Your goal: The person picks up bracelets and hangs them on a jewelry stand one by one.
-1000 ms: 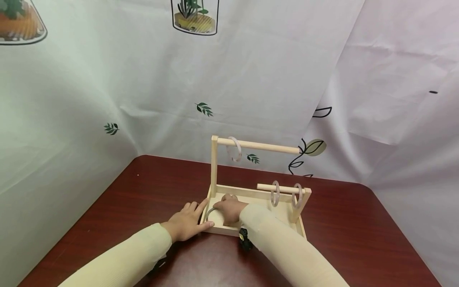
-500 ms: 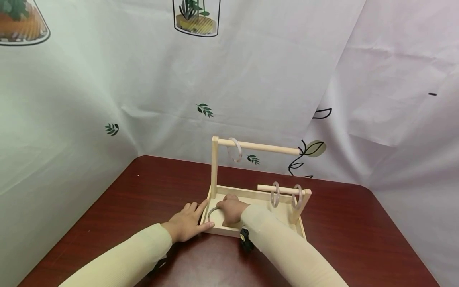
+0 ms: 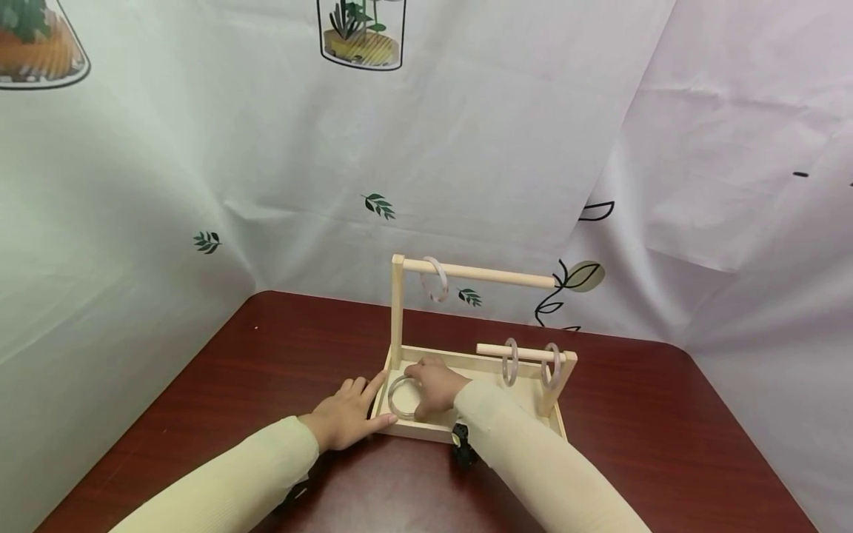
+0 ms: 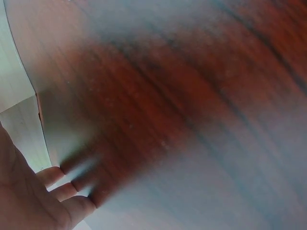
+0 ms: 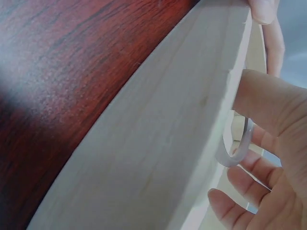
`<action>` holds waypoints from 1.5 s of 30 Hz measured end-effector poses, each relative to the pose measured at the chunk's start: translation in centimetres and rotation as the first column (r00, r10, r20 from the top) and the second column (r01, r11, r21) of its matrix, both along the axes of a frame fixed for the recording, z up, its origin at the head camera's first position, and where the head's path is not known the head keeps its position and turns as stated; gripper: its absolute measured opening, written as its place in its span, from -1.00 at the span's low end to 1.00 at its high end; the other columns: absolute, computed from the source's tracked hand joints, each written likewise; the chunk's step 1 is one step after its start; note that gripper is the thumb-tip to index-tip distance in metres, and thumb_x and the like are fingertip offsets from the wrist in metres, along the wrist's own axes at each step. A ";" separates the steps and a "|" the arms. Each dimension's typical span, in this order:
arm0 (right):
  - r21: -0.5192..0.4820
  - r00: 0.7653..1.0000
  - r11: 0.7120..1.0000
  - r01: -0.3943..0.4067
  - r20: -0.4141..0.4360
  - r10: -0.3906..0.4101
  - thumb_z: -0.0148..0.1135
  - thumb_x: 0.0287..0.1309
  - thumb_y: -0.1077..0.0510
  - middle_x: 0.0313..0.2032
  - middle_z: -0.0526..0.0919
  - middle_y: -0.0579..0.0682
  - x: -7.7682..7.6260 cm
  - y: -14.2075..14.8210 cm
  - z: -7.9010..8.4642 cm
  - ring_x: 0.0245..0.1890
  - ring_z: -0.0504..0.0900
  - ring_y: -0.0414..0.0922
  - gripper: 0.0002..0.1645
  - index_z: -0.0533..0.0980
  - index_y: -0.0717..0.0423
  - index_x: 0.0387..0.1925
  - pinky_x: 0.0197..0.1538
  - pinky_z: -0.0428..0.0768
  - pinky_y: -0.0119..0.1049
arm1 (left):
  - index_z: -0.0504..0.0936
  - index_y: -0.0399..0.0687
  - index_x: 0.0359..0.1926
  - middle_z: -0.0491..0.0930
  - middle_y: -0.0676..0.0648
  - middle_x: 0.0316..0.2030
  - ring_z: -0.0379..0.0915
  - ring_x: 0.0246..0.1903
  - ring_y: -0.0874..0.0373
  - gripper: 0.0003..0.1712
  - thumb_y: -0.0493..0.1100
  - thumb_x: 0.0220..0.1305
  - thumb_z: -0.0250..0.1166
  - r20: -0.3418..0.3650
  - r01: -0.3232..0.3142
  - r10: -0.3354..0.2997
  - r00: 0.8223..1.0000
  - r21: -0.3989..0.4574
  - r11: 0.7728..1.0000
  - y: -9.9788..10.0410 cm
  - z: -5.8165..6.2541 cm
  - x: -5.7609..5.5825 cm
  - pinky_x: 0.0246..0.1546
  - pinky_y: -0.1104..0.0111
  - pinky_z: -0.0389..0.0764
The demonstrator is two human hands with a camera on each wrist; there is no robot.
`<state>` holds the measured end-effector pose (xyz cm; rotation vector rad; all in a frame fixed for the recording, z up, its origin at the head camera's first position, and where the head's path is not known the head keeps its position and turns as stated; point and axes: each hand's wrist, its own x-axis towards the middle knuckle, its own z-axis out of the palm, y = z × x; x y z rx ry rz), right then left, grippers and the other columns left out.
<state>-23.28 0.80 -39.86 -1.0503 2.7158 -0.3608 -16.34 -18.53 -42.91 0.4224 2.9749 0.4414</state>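
A pale, translucent bangle (image 3: 391,400) lies in the left end of a light wooden tray stand (image 3: 421,431). My right hand (image 3: 436,385) is over the tray at the bangle's right side, thumb and fingers spread on either side of its edge. In the right wrist view the bangle (image 5: 234,157) shows between the thumb and the loosely bent fingers (image 5: 247,184). My left hand (image 3: 343,414) rests against the tray's left front corner, its thumb on the front rim and its index finger straight along the left end.
One bangle (image 3: 443,281) hangs from the upper wooden bar (image 3: 500,275). Two more, a left one (image 3: 506,363) and a right one (image 3: 556,366), hang from the lower bar (image 3: 493,349). The stand is on a dark red wooden table (image 3: 320,326), with patterned white cloth (image 3: 300,148) behind.
My right hand has drawn slightly to the right, and more of the bangle's ring now shows in the tray. My left hand has stayed at the tray's corner.
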 end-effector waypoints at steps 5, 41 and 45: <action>-0.056 1.000 0.998 -0.003 -0.002 0.003 0.64 -0.43 0.18 -0.09 0.47 0.04 0.0 0.2 0.0 -0.02 0.39 -0.03 -0.13 0.51 0.18 0.09 0.00 0.41 -0.28 | 0.07 0.03 0.50 0.38 -0.15 0.02 0.28 0.02 -0.02 -0.02 0.45 0.24 0.04 0.006 -0.001 0.001 1.000 -0.002 1.000 0.0 -0.2 0.0 -0.31 0.12 0.53; -0.350 0.984 0.927 0.132 0.156 -0.081 0.53 -0.26 0.13 -0.02 0.42 0.16 0.6 0.9 1.0 -0.11 0.50 -0.02 -0.07 0.38 0.24 0.24 -0.13 0.52 -0.26 | 0.09 0.00 0.49 0.38 -0.16 0.03 0.29 0.03 -0.03 -0.03 0.45 0.26 0.03 0.006 -0.007 0.007 1.000 -0.010 1.000 0.0 -0.2 0.1 -0.29 0.08 0.53; -0.374 0.984 0.917 0.141 0.155 -0.088 0.53 -0.28 0.13 -0.03 0.43 0.14 0.8 1.0 1.1 -0.13 0.50 -0.06 -0.07 0.39 0.23 0.23 -0.13 0.51 -0.26 | 0.10 -0.02 0.49 0.38 -0.16 0.01 0.29 0.03 -0.05 -0.04 0.44 0.27 0.03 -0.003 -0.006 0.006 1.000 -0.016 1.000 0.0 -0.2 0.1 -0.26 0.07 0.54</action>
